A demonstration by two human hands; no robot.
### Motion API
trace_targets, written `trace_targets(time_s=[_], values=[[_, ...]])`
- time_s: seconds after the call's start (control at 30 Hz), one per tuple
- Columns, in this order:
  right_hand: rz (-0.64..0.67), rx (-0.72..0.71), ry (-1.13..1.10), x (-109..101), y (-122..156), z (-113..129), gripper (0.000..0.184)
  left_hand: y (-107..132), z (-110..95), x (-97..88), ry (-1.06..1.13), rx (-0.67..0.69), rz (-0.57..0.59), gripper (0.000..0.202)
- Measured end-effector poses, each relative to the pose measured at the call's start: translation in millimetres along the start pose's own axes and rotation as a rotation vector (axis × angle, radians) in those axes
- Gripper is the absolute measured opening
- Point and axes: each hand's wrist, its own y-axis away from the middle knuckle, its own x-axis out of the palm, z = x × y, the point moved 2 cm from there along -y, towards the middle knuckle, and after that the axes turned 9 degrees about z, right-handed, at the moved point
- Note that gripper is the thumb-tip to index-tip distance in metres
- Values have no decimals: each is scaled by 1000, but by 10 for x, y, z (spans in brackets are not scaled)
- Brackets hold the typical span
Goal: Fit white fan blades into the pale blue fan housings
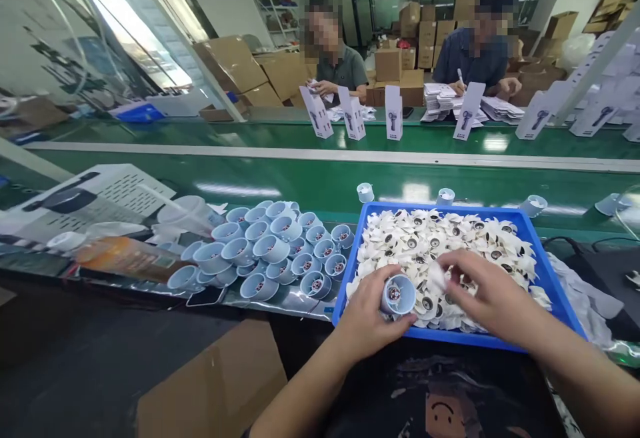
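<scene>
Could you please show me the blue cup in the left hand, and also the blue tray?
Blue cup point(407, 297), head view: on its inner wall.
Blue tray point(463, 339), head view: on its near rim.

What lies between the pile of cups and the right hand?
In the head view: the tray's left rim, then the left hand holding a cup, then some white fans.

Worn on the head, the camera looks forward and down from behind and above the near edge of the tray. The left hand and right hand are close below it, right of the picture's middle. The view reaches over the green tabletop to two co-workers beyond its far edge, much farther off.
</scene>
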Motion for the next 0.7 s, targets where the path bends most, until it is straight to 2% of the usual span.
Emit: trace_targets(time_s=[0.07, 0.1, 0.2, 0.27, 0.43, 0.5, 0.57, 0.63, 0.67, 0.7], values=[[-64, -242, -65, 61, 124, 200, 27, -72, -91, 10, -97, 80, 30, 51], [-94, -301, -37, 111, 157, 254, 27, -102, -136, 19, -144, 132, 30, 46], [-113, -279, 100, 281, 136, 255, 21, -152, -229, 70, -273, 235, 13, 39], [-104, -264, 83, 346, 81, 207, 17, -160, -253, 105, -326, 251, -9, 37], [-136, -275, -2, 279, 105, 185, 18, -186, -328, 79, -302, 259, -65, 36], [-222, -283, -79, 236, 165, 202, 21, -184, -349, 40, -285, 294, -93, 36], [-285, -299, -283, 244, 210, 210, 36, -125, -319, 35, -279, 376, -168, 37], [-147, -342, -604, 330, 221, 229, 61, 6, -230, 106, -242, 472, -248, 34], [-28, -372, -762, 390, 220, 251, 69, 81, -167, 175, -221, 460, -242, 32], [82, -397, -895, 449, 218, 279, 69, 153, -103, 259, -207, 395, -198, 31]])
